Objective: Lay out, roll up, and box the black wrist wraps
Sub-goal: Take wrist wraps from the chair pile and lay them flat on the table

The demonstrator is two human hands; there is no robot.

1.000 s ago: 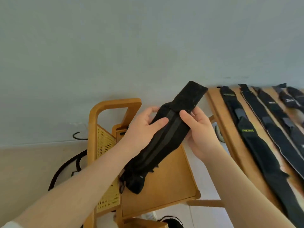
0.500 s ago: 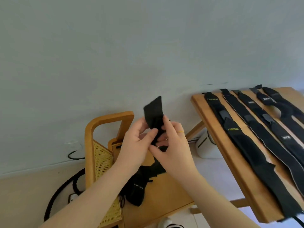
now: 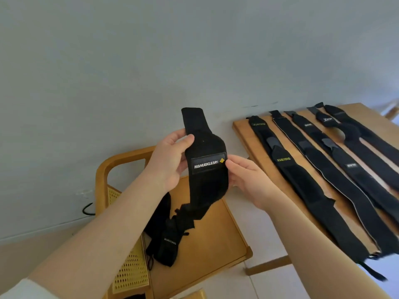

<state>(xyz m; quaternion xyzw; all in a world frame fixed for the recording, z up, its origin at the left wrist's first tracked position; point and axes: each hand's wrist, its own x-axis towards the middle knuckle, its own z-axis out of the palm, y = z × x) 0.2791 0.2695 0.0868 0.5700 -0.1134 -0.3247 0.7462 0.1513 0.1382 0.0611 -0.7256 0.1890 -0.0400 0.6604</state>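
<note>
I hold a black wrist wrap (image 3: pixel 205 147) with a white MANUEKLEAR label upright in front of me, above a wooden cart. My left hand (image 3: pixel 170 160) grips its left edge, thumb on the front. My right hand (image 3: pixel 246 178) pinches the right edge beside the label. The wrap's lower end trails down onto a small heap of black wraps (image 3: pixel 166 240) on the cart shelf. Several more black wraps (image 3: pixel 319 173) lie stretched out side by side on the wooden table at right.
The wooden cart (image 3: pixel 207 253) has a curved handle and a perforated yellow side panel (image 3: pixel 129 270). The wooden table (image 3: pixel 244 139) stands to its right, with a floor gap between. A pale wall lies behind. A black cable (image 3: pixel 87 209) hangs at left.
The wrap has been turned and opened out so its labelled face points at me. My hands moved apart to its two edges. The view shifted left, showing more of the table.
</note>
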